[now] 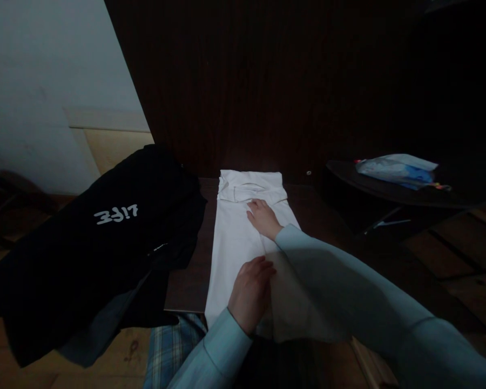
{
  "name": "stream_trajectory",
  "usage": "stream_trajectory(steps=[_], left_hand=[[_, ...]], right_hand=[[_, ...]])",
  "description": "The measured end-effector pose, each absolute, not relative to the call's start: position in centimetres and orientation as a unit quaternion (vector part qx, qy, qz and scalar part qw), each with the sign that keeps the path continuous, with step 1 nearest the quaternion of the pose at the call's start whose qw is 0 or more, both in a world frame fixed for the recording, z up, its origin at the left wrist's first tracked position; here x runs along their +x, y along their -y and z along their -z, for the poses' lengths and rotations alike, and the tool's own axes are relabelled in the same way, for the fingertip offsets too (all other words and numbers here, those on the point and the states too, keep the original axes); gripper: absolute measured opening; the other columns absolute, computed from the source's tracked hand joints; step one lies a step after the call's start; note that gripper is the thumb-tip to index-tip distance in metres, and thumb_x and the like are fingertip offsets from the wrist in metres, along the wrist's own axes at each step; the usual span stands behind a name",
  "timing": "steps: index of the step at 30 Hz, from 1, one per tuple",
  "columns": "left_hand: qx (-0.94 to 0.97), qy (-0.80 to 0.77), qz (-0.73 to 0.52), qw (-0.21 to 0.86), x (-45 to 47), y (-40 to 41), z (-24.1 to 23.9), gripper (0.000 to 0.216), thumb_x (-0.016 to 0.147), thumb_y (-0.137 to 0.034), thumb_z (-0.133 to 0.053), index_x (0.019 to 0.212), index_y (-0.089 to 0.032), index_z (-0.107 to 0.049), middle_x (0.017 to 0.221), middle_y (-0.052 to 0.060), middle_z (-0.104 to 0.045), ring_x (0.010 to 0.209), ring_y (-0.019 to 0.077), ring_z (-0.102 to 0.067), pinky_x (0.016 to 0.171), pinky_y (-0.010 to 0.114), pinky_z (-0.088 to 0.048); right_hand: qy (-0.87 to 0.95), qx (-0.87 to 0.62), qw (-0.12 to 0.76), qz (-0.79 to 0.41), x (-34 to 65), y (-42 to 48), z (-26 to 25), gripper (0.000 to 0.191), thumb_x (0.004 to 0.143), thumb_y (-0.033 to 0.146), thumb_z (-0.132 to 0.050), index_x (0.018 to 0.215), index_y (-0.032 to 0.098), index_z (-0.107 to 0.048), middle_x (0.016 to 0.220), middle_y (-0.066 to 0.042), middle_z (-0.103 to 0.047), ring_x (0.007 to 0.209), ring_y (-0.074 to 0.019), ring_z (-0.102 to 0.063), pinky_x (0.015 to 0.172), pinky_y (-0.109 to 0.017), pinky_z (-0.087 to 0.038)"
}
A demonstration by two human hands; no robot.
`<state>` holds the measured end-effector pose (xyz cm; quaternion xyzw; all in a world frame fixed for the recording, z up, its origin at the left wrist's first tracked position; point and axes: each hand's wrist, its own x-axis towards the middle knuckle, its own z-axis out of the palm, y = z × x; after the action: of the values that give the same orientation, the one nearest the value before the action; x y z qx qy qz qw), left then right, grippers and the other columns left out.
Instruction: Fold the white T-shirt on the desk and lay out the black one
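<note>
A white cloth garment point(237, 232) lies lengthwise on a dark brown tabletop point(188, 289), its far end folded over into a band with a slit-like opening. Which kind of garment it is, I cannot tell. My right hand point(264, 219) rests on the cloth just below that band, fingers stretched out and nothing in them. Nearer to me, my left hand point(250, 294) lies on the middle of the garment with its fingers pointing right, slightly bent and apart. The near right part of the cloth is in the shadow of my right arm and drapes over the table's front edge.
A black garment point(117, 243) with white lettering hangs over the left side. Behind the table rises a dark wooden panel point(247, 92). To the right, a plastic packet point(400, 170) sits on a dark shelf point(368, 186). Blue plaid fabric point(172, 346) shows below the table edge.
</note>
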<state>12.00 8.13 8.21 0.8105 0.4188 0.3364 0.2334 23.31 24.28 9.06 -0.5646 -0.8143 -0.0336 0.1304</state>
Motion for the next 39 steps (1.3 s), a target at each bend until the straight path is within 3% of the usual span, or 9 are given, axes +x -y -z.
stream_trajectory(steps=[5, 10, 13, 16, 19, 22, 26, 33, 39], left_hand=[[0.776, -0.436, -0.372, 0.262, 11.9, -8.1, -8.3, 0.03, 0.074, -0.003, -0.042, 0.093, -0.017, -0.06, 0.1, 0.005, -0.063, 0.099, 0.0177, -0.055, 0.088, 0.035, -0.044], [0.716, -0.468, -0.436, 0.279, 9.5, -7.2, -9.1, 0.026, 0.08, -0.009, -0.036, 0.087, -0.017, -0.059, 0.091, 0.004, -0.063, 0.09, 0.0142, -0.057, 0.082, 0.028, -0.046], [0.721, -0.511, -0.411, 0.224, 6.4, -6.9, -9.3, 0.022, 0.081, -0.016, -0.039, 0.091, -0.019, -0.059, 0.095, 0.004, -0.062, 0.093, 0.0161, -0.056, 0.085, 0.031, -0.044], [0.71, -0.578, -0.369, 0.161, 3.5, -7.6, -9.4, 0.021, 0.08, -0.023, -0.041, 0.092, -0.018, -0.058, 0.096, 0.006, -0.061, 0.093, 0.0189, -0.055, 0.086, 0.035, -0.042], [0.71, -0.625, -0.295, 0.134, 2.3, -9.3, -9.8, 0.022, 0.08, -0.028, -0.042, 0.09, -0.017, -0.058, 0.092, 0.007, -0.061, 0.089, 0.0204, -0.056, 0.082, 0.033, -0.043], [0.713, -0.658, -0.214, 0.117, 2.9, -11.1, -10.6, 0.023, 0.08, -0.033, -0.042, 0.083, -0.017, -0.058, 0.087, 0.007, -0.061, 0.082, 0.0198, -0.057, 0.073, 0.03, -0.044], [0.702, -0.688, -0.161, 0.091, 4.2, -12.1, -11.2, 0.017, 0.079, -0.031, -0.044, 0.081, -0.018, -0.055, 0.083, 0.005, -0.061, 0.078, 0.0182, -0.059, 0.065, 0.026, -0.042], [0.695, -0.696, -0.156, 0.091, 4.3, -12.2, -10.8, 0.013, 0.079, -0.022, -0.041, 0.079, -0.017, -0.054, 0.08, 0.006, -0.062, 0.076, 0.0189, -0.059, 0.064, 0.026, -0.042], [0.735, -0.633, -0.244, -0.006, 4.7, -10.1, -11.0, 0.018, 0.08, -0.024, -0.041, 0.082, -0.016, -0.056, 0.089, 0.01, -0.058, 0.086, 0.0221, -0.054, 0.075, 0.033, -0.044]], right_hand=[[0.836, -0.539, 0.104, 0.001, 23.8, -21.2, -8.5, 0.044, 0.088, 0.028, -0.034, 0.125, 0.006, -0.041, 0.136, -0.017, -0.033, 0.125, -0.0227, -0.03, 0.103, -0.036, -0.025], [0.874, -0.469, 0.114, -0.058, 26.5, -16.8, -9.0, 0.046, 0.086, 0.031, -0.038, 0.125, 0.008, -0.041, 0.134, -0.014, -0.038, 0.125, -0.0193, -0.032, 0.103, -0.034, -0.027], [0.851, -0.498, 0.154, -0.063, 29.6, -14.7, -9.6, 0.039, 0.083, 0.028, -0.04, 0.118, 0.012, -0.047, 0.122, -0.011, -0.05, 0.115, -0.0176, -0.042, 0.098, -0.032, -0.033], [0.776, -0.601, 0.185, -0.052, 32.9, -14.1, -10.4, 0.027, 0.078, 0.025, -0.045, 0.1, 0.013, -0.056, 0.1, -0.01, -0.058, 0.094, -0.0176, -0.053, 0.084, -0.03, -0.041], [0.704, -0.677, 0.202, -0.07, 34.9, -14.3, -10.9, 0.015, 0.075, 0.025, -0.046, 0.077, 0.015, -0.057, 0.075, -0.004, -0.057, 0.07, -0.0138, -0.053, 0.066, -0.024, -0.041], [0.68, -0.701, 0.198, -0.088, 34.9, -14.5, -10.9, 0.018, 0.076, 0.031, -0.047, 0.066, 0.017, -0.053, 0.065, 0.0, -0.053, 0.061, -0.0115, -0.049, 0.057, -0.022, -0.035], [0.667, -0.722, 0.168, -0.075, 34.0, -14.5, -10.6, 0.012, 0.073, 0.027, -0.05, 0.066, 0.018, -0.05, 0.065, 0.001, -0.053, 0.06, -0.0108, -0.048, 0.055, -0.021, -0.031], [0.685, -0.719, 0.109, -0.05, 34.0, -15.0, -10.9, 0.011, 0.075, 0.015, -0.043, 0.068, 0.016, -0.051, 0.07, -0.002, -0.056, 0.065, -0.0115, -0.05, 0.06, -0.022, -0.033], [0.762, -0.632, 0.136, 0.026, 32.7, -11.4, -10.8, 0.018, 0.082, 0.023, -0.041, 0.088, 0.015, -0.056, 0.091, -0.009, -0.058, 0.086, -0.0185, -0.053, 0.073, -0.028, -0.041]])
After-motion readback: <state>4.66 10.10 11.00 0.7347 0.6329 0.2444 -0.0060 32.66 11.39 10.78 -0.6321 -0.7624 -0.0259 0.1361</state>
